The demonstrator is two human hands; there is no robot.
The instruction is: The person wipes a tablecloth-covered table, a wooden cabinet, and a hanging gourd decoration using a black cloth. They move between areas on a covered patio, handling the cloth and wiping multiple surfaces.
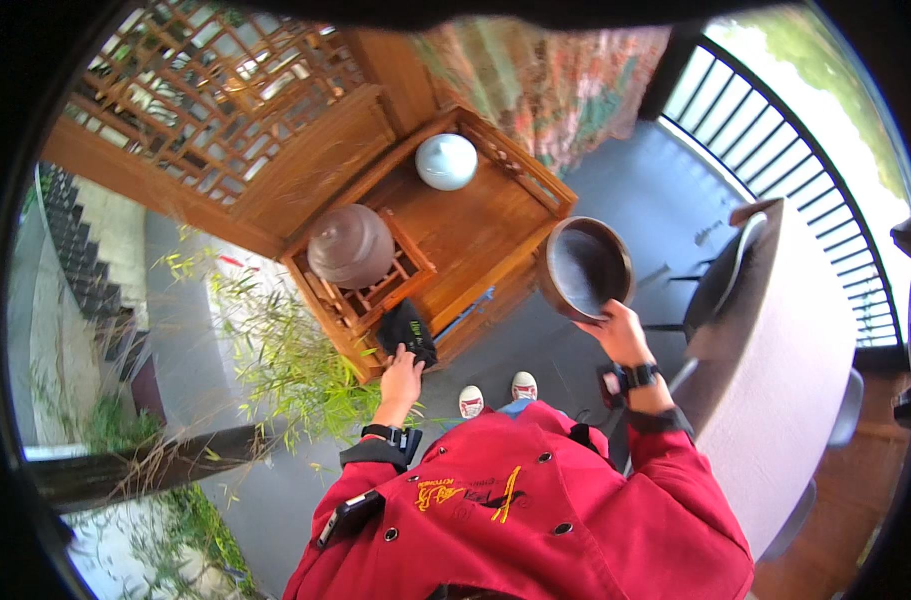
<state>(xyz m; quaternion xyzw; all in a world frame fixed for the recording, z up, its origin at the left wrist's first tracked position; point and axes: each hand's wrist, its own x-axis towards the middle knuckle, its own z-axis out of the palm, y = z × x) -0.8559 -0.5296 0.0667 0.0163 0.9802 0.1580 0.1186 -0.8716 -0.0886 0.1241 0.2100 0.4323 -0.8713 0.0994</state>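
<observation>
My right hand [620, 334] grips the rim of a round dark brown bowl [586, 266], held tilted beside a wooden cabinet [485, 225]. Its hollow inside faces me. My left hand [401, 379] is closed on a folded black cloth [405, 330] with green lettering, at the cabinet's front left corner. Close to that cloth, a lidded brown jar [350, 246] sits on a small wooden lattice stand [406, 274] on the cabinet top. A pale celadon lidded jar [446, 161] stands farther back on the same top.
Bamboo leaves [298, 367] crowd the cabinet's left side. Behind it rises a wooden lattice screen [222, 97], with a patterned curtain [553, 82] to its right. At my right are a long pale table [778, 360] and a dark chair [718, 277], before a black railing [800, 165].
</observation>
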